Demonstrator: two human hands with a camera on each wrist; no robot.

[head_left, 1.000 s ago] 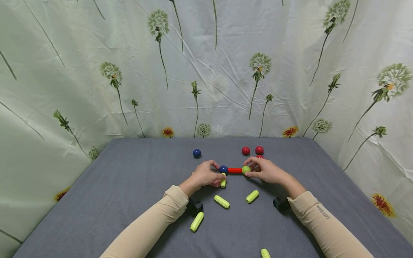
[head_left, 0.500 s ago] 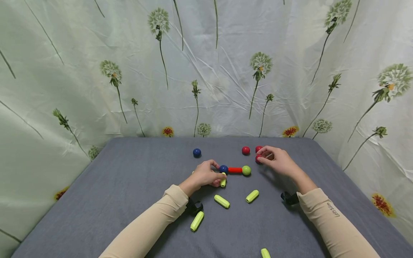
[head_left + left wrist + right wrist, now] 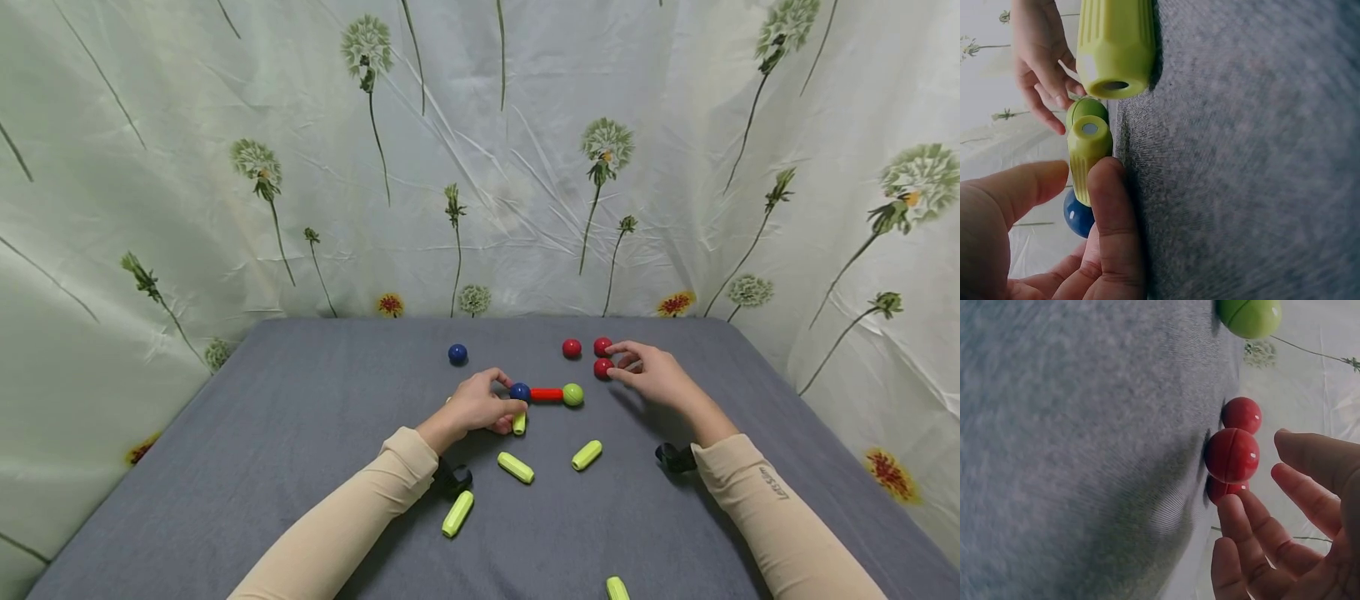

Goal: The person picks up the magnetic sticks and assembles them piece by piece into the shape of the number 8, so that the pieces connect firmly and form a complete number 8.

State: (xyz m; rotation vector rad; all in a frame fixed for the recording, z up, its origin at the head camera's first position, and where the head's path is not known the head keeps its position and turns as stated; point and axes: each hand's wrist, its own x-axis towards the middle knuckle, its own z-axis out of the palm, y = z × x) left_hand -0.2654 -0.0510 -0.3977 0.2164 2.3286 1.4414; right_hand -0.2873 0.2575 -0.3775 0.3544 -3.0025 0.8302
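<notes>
On the grey cloth (image 3: 300, 433) lies a small chain: blue ball (image 3: 520, 391), red stick (image 3: 547, 395), green ball (image 3: 573, 394). A green stick (image 3: 518, 422) juts from the blue ball toward me. My left hand (image 3: 480, 406) pinches that green stick (image 3: 1088, 156) between thumb and forefinger, with the blue ball (image 3: 1077, 215) just beyond. My right hand (image 3: 647, 372) is open, its fingertips (image 3: 1235, 509) right beside the nearest of three red balls (image 3: 1232, 455). That ball (image 3: 603, 368) lies at the back right, beside the other two (image 3: 572, 348) (image 3: 602, 346).
Loose green sticks lie near me (image 3: 516, 467) (image 3: 587, 455) (image 3: 457, 514), another at the front edge (image 3: 617, 588). A lone blue ball (image 3: 457, 353) sits at the back. A flowered curtain (image 3: 480, 167) walls in the cloth on three sides.
My right hand let go of the green ball and moved back and right to the red balls. The left hand kept its pinch on the green stick.
</notes>
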